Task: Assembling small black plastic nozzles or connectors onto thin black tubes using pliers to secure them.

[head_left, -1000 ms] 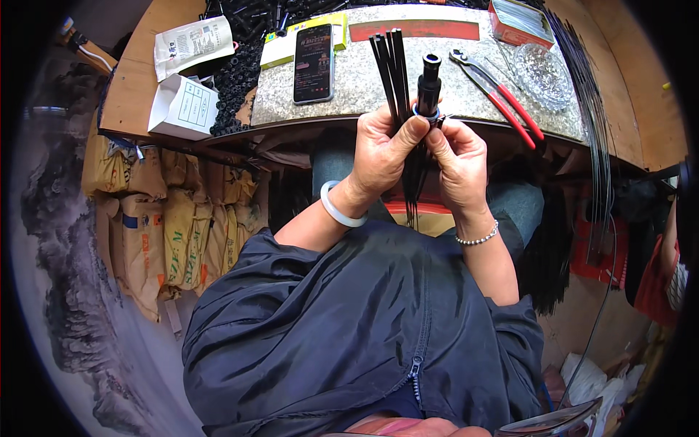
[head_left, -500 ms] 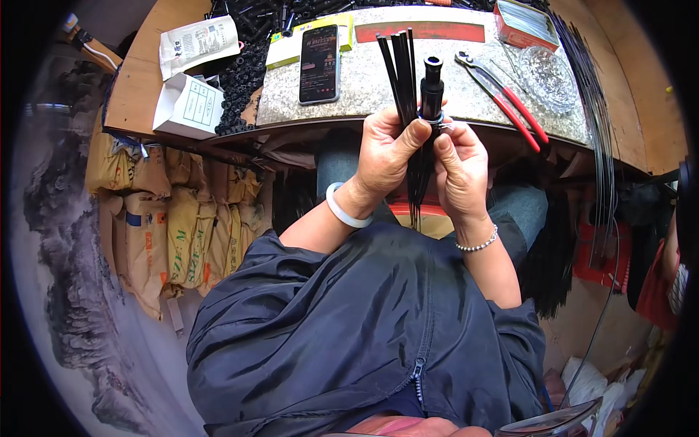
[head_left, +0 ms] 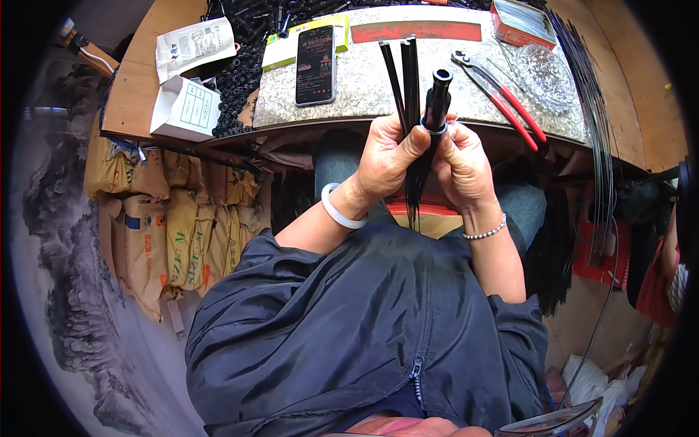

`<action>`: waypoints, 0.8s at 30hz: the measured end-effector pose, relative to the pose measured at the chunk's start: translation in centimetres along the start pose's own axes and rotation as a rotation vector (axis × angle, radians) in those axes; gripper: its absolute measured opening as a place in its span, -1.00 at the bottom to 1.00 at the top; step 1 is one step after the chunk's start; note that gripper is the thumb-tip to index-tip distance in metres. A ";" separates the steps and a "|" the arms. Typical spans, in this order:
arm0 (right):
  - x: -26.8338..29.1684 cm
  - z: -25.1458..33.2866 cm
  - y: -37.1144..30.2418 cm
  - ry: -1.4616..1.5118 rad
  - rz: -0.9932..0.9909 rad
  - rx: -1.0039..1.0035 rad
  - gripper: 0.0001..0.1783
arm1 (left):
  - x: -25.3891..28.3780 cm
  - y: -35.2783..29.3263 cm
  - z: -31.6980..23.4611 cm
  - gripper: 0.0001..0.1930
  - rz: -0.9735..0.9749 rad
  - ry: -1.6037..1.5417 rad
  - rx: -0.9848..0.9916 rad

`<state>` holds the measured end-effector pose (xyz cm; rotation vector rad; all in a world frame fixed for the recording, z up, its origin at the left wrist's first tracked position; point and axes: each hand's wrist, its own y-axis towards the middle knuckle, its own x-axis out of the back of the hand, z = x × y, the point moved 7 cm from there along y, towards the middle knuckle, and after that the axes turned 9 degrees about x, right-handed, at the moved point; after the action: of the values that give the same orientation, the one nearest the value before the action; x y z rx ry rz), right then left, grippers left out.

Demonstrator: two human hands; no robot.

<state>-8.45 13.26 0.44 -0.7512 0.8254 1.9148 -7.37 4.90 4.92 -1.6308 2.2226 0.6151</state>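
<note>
My left hand (head_left: 387,159) is closed around a bunch of thin black rods (head_left: 411,84) that look like umbrella ribs. Their upper ends fan out above the fingers, and the lower ends hang below the hands. Beside them a black hollow tube (head_left: 438,102), stepped in width, tilts with its round opening up. A thin pale ring circles its lower part, where both thumbs meet. My right hand (head_left: 464,162) pinches at this ring; a fine strand there is too small to make out. The fingers partly hide where rods and tube come together.
Pliers with red handles (head_left: 510,109) lie on the worktop (head_left: 291,120), near a glass dish (head_left: 546,76) and a red-sided box (head_left: 520,25). A phone (head_left: 315,65), a white carton (head_left: 186,108) and small black parts (head_left: 237,87) are on the left. Long black rods (head_left: 593,124) overhang the right edge.
The tube has tipped so its opening faces me more, and it has come slightly lower and to the right. My right hand has shifted slightly down and right; the rods have bunched closer together.
</note>
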 end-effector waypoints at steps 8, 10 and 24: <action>-0.8 -3.2 -1.9 -0.838 -0.004 -0.006 -0.71 | -0.1 2.0 -3.6 -0.30 0.085 -0.052 -0.073; -1.1 -2.5 -2.3 -0.924 -0.042 0.051 -0.77 | -0.9 2.3 -3.8 -0.44 0.189 -0.164 -0.034; -10.5 9.3 -1.0 -1.537 0.012 0.930 -0.08 | -2.1 0.3 -4.9 -0.80 -0.122 0.594 -0.314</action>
<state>-4.74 15.88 13.75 1.1747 0.5139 1.2695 -7.05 4.15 10.20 -2.3397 2.4805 0.5111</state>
